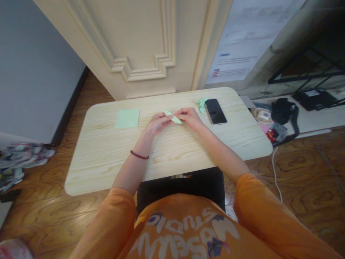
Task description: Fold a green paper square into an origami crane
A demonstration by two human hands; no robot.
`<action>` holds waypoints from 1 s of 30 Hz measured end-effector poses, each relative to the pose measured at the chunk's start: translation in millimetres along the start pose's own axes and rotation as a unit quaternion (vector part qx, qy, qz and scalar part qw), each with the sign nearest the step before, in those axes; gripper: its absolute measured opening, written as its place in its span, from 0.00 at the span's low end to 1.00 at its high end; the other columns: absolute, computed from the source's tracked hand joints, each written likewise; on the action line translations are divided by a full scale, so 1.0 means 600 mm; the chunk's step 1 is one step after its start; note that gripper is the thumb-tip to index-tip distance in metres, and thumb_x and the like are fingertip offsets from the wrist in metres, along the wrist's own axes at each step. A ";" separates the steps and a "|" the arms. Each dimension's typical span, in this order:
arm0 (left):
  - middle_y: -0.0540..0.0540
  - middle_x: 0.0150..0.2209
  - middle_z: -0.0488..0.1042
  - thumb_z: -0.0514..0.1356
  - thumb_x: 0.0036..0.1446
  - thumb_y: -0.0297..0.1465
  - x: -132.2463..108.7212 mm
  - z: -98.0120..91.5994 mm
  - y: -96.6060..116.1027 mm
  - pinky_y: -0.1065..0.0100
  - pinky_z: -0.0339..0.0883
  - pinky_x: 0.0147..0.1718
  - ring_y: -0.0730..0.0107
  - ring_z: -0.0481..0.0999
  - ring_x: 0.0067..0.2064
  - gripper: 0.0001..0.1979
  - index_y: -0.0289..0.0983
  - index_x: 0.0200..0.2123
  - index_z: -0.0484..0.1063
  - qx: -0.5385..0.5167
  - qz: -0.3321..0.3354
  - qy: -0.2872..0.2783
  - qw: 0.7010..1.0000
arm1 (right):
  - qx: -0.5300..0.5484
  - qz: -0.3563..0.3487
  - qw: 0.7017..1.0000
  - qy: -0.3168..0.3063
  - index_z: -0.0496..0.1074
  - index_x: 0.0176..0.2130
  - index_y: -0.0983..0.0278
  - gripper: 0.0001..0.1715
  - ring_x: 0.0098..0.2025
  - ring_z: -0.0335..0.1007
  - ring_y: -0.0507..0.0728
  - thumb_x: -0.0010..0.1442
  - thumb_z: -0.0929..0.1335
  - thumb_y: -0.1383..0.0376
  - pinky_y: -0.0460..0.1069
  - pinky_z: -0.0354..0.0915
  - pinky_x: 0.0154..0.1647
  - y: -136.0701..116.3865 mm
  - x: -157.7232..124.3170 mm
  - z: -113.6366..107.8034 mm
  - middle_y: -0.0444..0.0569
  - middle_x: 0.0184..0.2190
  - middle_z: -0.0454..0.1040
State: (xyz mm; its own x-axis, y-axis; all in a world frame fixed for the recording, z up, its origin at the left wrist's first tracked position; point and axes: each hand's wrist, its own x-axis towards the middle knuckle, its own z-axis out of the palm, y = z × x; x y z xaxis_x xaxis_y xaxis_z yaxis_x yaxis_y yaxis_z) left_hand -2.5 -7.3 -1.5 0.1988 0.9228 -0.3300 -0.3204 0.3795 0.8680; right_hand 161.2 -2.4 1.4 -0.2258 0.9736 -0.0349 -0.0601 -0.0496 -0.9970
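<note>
Between my two hands is a narrow piece of folded green paper (176,119), lying at a slant just above the table. My left hand (159,122) pinches its left part with thumb and fingers. From the other side, my right hand (189,117) grips it near the middle, so part of the paper is hidden by fingers. A flat green paper square (127,118) lies to the left of my left hand. Beyond my right hand, a folded green paper figure (201,104) rests beside a black-screened phone (216,111).
The light wooden table (107,154) has rounded corners and stands against a cream panelled door (140,39). Right of it is a low shelf (309,122) with bags and small items. A white cable (275,172) hangs to the floor; shoes (27,154) stand at far left.
</note>
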 end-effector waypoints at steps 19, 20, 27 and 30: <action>0.49 0.26 0.78 0.74 0.32 0.34 0.004 0.000 -0.002 0.68 0.72 0.34 0.71 0.77 0.29 0.23 0.35 0.35 0.75 0.095 0.167 0.072 0.979 | 0.064 0.042 0.997 -0.023 0.78 0.27 0.65 0.17 0.24 0.62 0.49 0.38 0.78 0.58 0.46 0.57 0.27 0.008 0.007 -0.003 0.43 0.21 0.73; 0.50 0.26 0.78 0.74 0.33 0.33 0.004 0.000 -0.002 0.68 0.72 0.34 0.71 0.77 0.29 0.22 0.36 0.35 0.75 0.099 0.172 0.076 0.977 | 0.061 0.045 0.997 -0.021 0.78 0.27 0.65 0.17 0.24 0.62 0.49 0.37 0.78 0.58 0.46 0.57 0.27 0.008 0.007 -0.003 0.43 0.21 0.73; 0.50 0.25 0.77 0.74 0.32 0.32 -0.001 0.009 -0.002 0.67 0.72 0.36 0.70 0.77 0.30 0.23 0.36 0.35 0.74 0.084 0.170 0.095 0.977 | 0.043 0.038 0.998 0.019 0.76 0.25 0.65 0.18 0.23 0.61 0.48 0.32 0.79 0.60 0.46 0.57 0.26 0.008 0.009 -0.002 0.43 0.20 0.73; 0.49 0.27 0.78 0.76 0.30 0.33 -0.002 0.014 -0.004 0.66 0.72 0.39 0.69 0.78 0.32 0.26 0.35 0.36 0.74 0.058 0.145 0.087 0.984 | 0.048 0.029 0.997 0.045 0.76 0.24 0.65 0.18 0.25 0.62 0.49 0.30 0.79 0.60 0.46 0.59 0.28 0.009 0.011 -0.002 0.43 0.20 0.74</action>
State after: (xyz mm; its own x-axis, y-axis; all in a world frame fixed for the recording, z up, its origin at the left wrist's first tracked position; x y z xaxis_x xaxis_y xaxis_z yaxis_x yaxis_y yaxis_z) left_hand 5.8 -9.9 -0.4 -0.0504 0.9923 -0.1129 -0.2304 0.0984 0.9681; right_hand 160.5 4.2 -4.1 -0.1435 0.9842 -0.1036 -0.1429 -0.1242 -0.9819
